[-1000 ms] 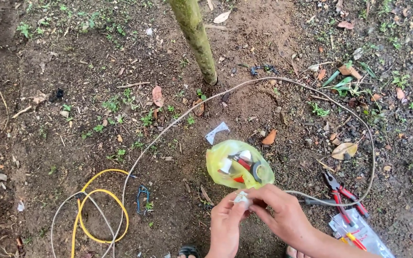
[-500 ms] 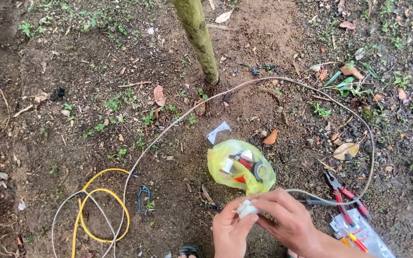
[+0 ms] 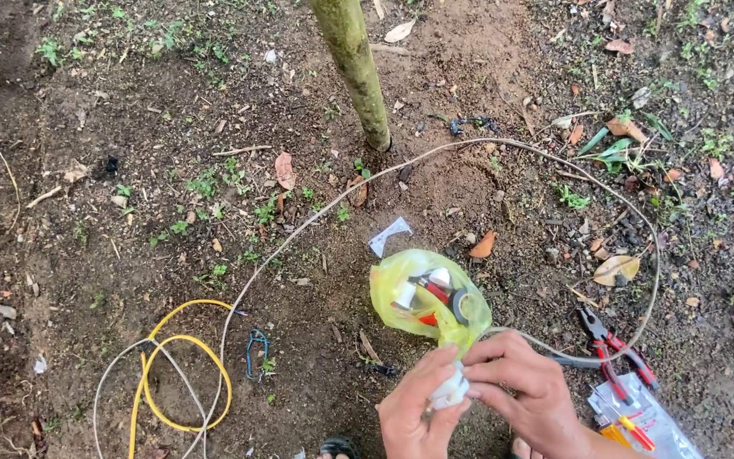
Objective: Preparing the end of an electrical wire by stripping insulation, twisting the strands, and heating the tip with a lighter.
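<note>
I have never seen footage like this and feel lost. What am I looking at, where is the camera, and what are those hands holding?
The camera sits on a person's head and looks down at bare soil, so the two hands at the bottom edge are that person's own. The left hand and right hand together grip a small white part; what it is exactly is too small to tell. Just above them lies a yellow plastic bag with small fittings inside. A long white cable curves around a thin green trunk. A yellow cable loops at the left. Red-handled pliers lie to the right, beside a clear packet.
</note>
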